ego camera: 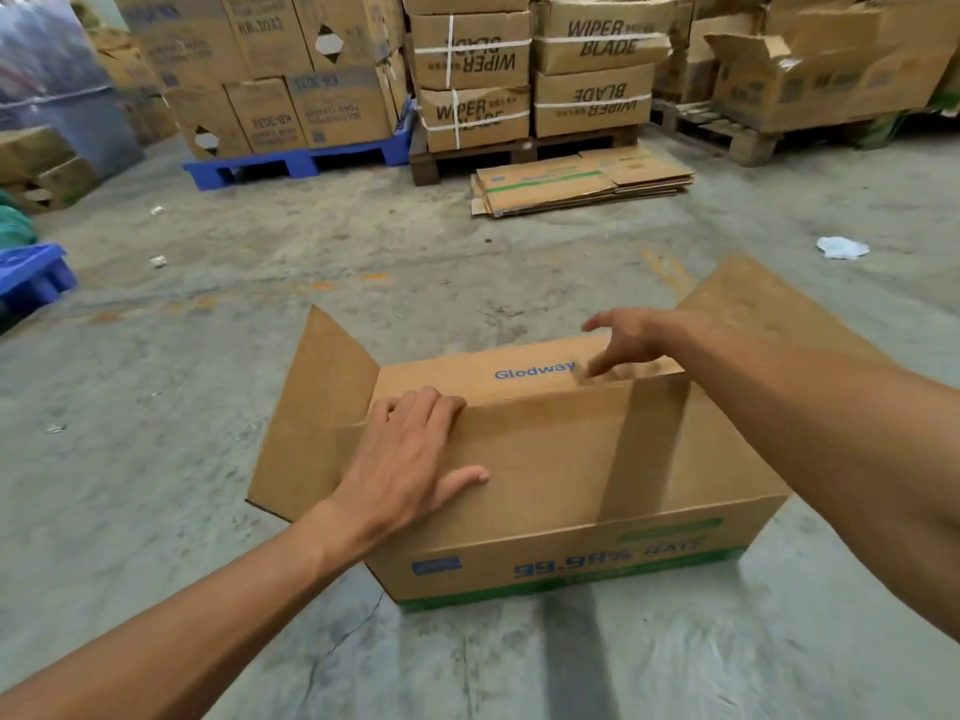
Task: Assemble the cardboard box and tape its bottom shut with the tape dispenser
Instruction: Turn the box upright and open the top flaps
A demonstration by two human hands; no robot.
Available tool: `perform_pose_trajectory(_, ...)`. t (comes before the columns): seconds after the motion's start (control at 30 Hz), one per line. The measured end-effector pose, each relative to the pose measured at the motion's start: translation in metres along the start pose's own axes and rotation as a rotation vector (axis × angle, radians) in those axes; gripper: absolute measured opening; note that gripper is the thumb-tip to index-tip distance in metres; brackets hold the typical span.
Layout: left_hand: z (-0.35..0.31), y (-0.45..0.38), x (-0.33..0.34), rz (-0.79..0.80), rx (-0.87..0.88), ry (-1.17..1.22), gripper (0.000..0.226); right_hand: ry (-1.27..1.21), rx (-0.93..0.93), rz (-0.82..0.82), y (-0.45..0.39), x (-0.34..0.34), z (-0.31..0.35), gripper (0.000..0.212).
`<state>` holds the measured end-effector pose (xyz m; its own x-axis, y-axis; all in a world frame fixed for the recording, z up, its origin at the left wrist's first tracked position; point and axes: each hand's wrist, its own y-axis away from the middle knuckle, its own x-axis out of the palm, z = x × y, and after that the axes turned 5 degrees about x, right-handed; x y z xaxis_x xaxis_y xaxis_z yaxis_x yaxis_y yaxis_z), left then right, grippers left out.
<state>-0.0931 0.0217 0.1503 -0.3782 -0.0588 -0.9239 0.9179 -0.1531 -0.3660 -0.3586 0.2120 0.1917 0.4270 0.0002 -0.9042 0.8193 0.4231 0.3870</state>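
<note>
Two of our hands are on the cardboard box (561, 459), which sits on the concrete floor (208, 356) right in front of us with its flaps up. Our left hand (410, 459) lies flat on the near long flap (545, 449), fingers straight and reaching over its top edge, thumb spread across the face of the flap. Our right hand (628, 340) reaches over the far long flap (519, 371), the one printed "Glodway", with relaxed fingers spread; it is blurred, and we cannot tell whether the fingertips touch the cardboard. Both short end flaps stand outward, one at the left (317, 413), one at the right (769, 304). Farther off, a stack of flattened cartons (576, 181) lies on the floor before pallets loaded with boxes marked "WIPER BLADE" (530, 70).
</note>
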Motion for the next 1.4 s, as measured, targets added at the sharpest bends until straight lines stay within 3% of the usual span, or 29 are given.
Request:
perform_pose_trajectory(0.07,-0.009,0.012,-0.012,-0.069,0.05,-0.02,0.061,0.308,-0.057,0.083,-0.002,0.008,0.018,0.094)
perform_pose_trajectory(0.17,-0.017,0.029,-0.023,-0.104,0.102,-0.04,0.049,0.588,-0.118,-0.001,-0.002,0.022,0.033,0.097)
perform_pose_trajectory(0.3,-0.026,0.05,-0.038,-0.174,0.145,-0.029,0.03,0.514,-0.213,-0.097,0.005,0.007,0.044,0.05)
perform_pose_trajectory(0.37,-0.029,0.061,-0.048,-0.128,0.158,0.014,0.022,0.366,-0.228,-0.169,0.009,-0.011,0.045,0.039)
perform_pose_trajectory(0.47,-0.028,0.072,-0.068,0.075,0.155,0.122,0.017,0.121,-0.223,-0.269,0.013,-0.039,0.038,0.028)
perform_pose_trajectory(0.57,-0.035,0.066,-0.092,0.369,0.158,0.224,0.046,0.029,-0.175,-0.387,0.013,-0.052,0.026,0.026)
perform_pose_trajectory(0.63,-0.046,0.059,-0.095,0.538,0.211,0.341,0.056,0.086,-0.105,-0.533,0.012,-0.045,0.019,0.023)
perform_pose_trajectory(0.73,-0.059,0.053,-0.088,0.784,0.182,0.551,0.048,0.269,0.002,-0.709,0.005,-0.019,0.009,0.023)
perform_pose_trajectory(0.83,-0.064,0.065,-0.07,0.916,0.171,0.581,0.058,0.123,-0.036,-0.557,-0.002,-0.002,0.007,0.055)
perform_pose_trajectory(0.93,-0.077,0.082,-0.043,0.958,0.24,0.425,0.074,0.0,-0.064,-0.381,-0.005,0.008,0.003,0.089)
perform_pose_trajectory(1.03,-0.09,0.089,-0.02,0.898,0.297,0.288,0.085,0.114,0.019,-0.291,-0.007,0.016,-0.006,0.086)
perform_pose_trajectory(1.2,-0.087,0.083,0.01,0.765,0.348,0.156,0.109,0.067,0.135,-0.086,-0.017,0.053,-0.022,0.082)
perform_pose_trajectory(1.4,-0.089,0.089,0.026,0.67,0.34,0.146,0.11,0.084,0.127,-0.05,-0.032,0.071,-0.04,0.082)
